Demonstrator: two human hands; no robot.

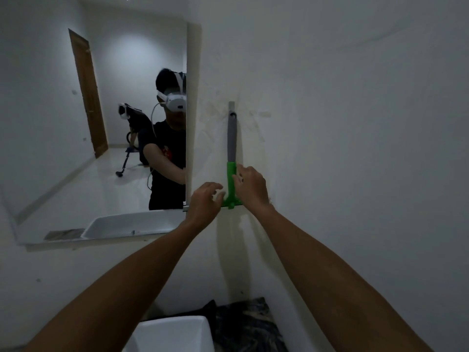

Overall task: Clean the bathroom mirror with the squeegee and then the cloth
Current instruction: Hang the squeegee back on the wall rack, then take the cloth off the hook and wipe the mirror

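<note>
The green and grey squeegee [232,158] hangs on the white wall [355,123], just right of the mirror [101,123] edge, with bare wall around it. The right hand [251,185] curls its fingers on the green part. The left hand [204,203] is beside it, fingers loose. A white sink [172,334] and a dark cloth [248,323] sit below.

I see the squeegee [232,158] hanging on the wall right of the mirror [96,128]; sink [172,334] below, cloth [246,323] beside it.
</note>
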